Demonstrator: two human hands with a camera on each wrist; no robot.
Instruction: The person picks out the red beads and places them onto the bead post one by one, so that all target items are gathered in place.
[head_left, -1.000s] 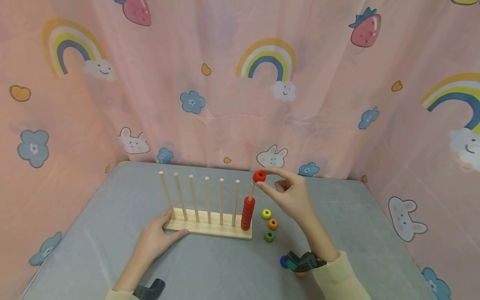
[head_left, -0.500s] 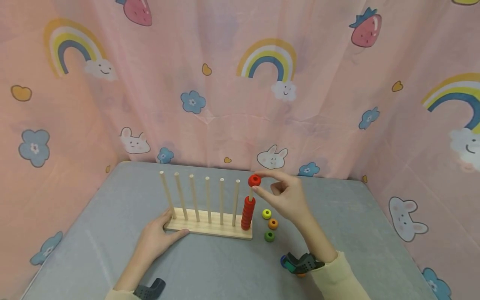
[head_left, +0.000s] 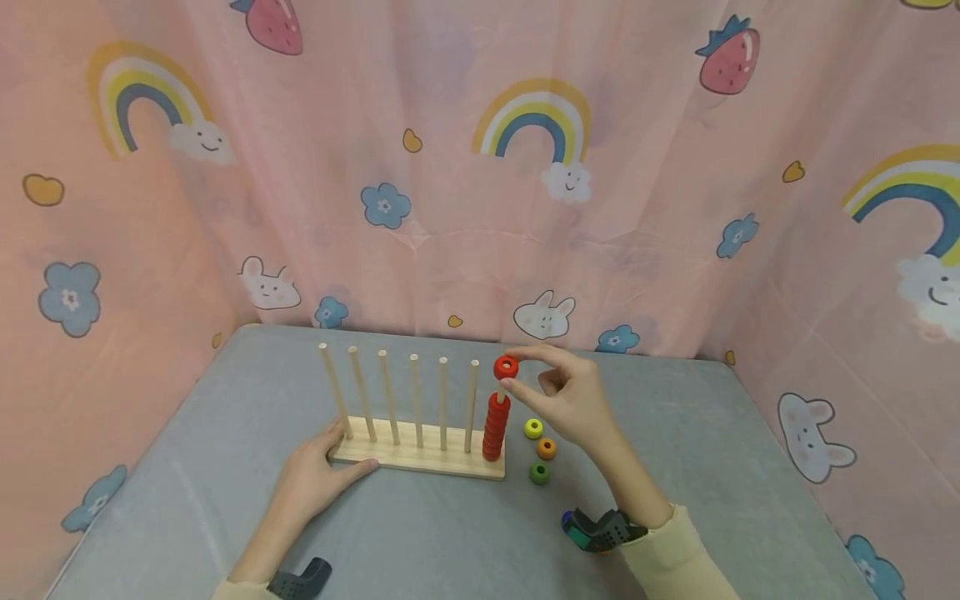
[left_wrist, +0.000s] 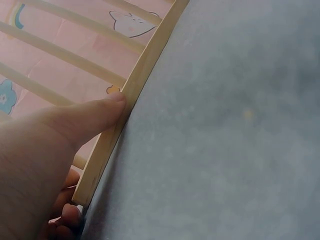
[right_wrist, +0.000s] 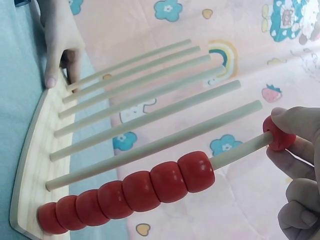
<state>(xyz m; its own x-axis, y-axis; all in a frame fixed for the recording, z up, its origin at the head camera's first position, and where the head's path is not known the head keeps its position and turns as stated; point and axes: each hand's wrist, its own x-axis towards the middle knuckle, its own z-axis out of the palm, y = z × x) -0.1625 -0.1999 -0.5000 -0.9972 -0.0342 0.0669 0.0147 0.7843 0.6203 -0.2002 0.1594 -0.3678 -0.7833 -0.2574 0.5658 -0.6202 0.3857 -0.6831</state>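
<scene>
A wooden peg stand (head_left: 420, 461) with a row of upright pegs sits on the table. Its left end is gripped by my left hand (head_left: 311, 475), thumb on the front edge (left_wrist: 112, 145) and fingers around the end. Several red beads (head_left: 495, 429) are stacked on the rightmost peg, which also shows in the right wrist view (right_wrist: 142, 190). Between thumb and fingertips my right hand (head_left: 573, 396) pinches another red bead (head_left: 506, 367) at that peg's top. In the right wrist view the peg tip meets the hole of the pinched bead (right_wrist: 280, 137).
Right of the stand lie a yellow bead (head_left: 533, 428), an orange bead (head_left: 547, 449) and a green bead (head_left: 539, 473). A blue bead (head_left: 567, 520) is partly hidden behind the right wrist device (head_left: 603, 531). A pink patterned curtain (head_left: 450, 250) hangs behind the grey table (head_left: 420, 542).
My right hand has moved left and slightly down, carrying the red bead from beside the rightmost peg onto its tip. The left hand and the stand stay put.
</scene>
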